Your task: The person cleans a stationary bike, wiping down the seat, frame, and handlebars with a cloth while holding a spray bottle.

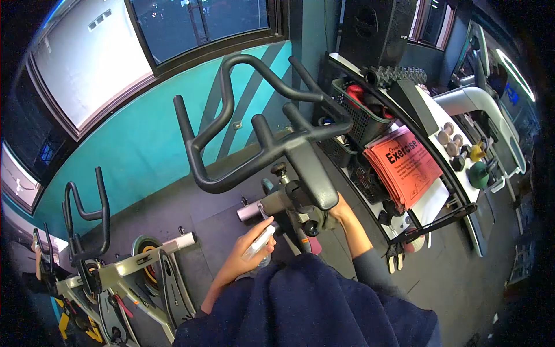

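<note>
Got a white spray bottle (259, 243) gripped in curled fingers of the left hand (244, 254), can't make out the mostly hidden fingers of the right hand (341, 211), tucked by a greyish cloth (329, 223) beside the handlebar (311, 170) edge, with open floor (368, 227) rightward of those before the rack (435, 202) edge.

We can read one word clearly: "Exercise", in bold black print on the orange-red sheet (411, 173) hanging at the rack. A smaller line above it and the fine print below are too small for us to read. We also see lettering along the frame of the left-hand exercise bike (151, 310), but we cannot make it out.
</note>
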The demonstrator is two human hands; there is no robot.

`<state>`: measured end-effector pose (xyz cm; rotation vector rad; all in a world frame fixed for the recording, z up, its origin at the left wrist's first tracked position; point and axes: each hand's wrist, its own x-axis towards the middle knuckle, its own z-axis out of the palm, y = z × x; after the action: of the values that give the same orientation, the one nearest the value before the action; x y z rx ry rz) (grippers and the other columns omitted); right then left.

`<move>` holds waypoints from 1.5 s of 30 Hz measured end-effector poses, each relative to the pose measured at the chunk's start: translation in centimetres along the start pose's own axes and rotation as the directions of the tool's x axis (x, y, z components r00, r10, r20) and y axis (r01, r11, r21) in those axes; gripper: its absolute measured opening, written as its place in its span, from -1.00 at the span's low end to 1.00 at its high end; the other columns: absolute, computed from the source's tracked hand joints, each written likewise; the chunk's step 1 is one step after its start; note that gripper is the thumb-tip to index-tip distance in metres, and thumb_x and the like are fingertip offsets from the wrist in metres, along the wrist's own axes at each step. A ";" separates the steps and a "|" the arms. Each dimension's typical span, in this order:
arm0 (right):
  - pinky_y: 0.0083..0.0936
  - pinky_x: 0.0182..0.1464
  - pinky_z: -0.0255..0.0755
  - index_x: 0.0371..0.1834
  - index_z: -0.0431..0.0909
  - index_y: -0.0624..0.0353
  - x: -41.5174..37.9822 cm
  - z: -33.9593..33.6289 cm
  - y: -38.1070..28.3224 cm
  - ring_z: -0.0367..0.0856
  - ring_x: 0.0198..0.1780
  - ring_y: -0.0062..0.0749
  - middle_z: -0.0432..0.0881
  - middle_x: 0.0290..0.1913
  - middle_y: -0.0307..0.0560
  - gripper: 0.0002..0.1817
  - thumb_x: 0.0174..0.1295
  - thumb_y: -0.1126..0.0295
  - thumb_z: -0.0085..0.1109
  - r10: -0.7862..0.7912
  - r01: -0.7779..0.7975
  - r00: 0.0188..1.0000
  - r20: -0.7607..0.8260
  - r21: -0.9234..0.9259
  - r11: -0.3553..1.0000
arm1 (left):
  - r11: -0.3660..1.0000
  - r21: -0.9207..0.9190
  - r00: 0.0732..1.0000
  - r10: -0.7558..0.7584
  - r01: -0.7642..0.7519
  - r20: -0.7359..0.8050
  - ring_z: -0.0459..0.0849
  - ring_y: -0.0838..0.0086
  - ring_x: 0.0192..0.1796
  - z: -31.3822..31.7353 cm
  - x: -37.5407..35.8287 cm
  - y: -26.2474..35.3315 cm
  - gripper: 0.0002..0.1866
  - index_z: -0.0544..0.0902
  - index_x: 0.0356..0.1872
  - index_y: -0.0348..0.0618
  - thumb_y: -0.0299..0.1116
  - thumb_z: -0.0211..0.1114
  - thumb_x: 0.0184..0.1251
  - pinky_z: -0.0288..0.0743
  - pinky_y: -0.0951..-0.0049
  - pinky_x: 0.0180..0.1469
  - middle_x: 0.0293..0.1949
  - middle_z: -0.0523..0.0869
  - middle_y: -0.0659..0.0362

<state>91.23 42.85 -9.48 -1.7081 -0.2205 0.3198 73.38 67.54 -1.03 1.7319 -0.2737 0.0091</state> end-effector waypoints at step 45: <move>-0.41 0.06 0.48 0.23 0.40 0.28 -0.4 13.9 -0.8 0.44 0.11 -0.05 0.43 0.22 0.25 -0.50 0.18 0.41 -0.04 -0.579 0.138 0.809 0.105 -0.990 0.013 | 0.988 -0.050 0.985 -0.153 0.149 -0.086 0.60 0.53 -0.14 -0.1 -3.5 -0.8 -0.39 0.33 0.36 -0.17 -0.28 0.30 0.32 0.45 0.49 0.01 -0.24 0.62 0.20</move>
<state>86.22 55.80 -10.63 -2.9242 -0.7640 -0.8091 70.15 68.41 -2.37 1.7005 -0.0760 -0.0295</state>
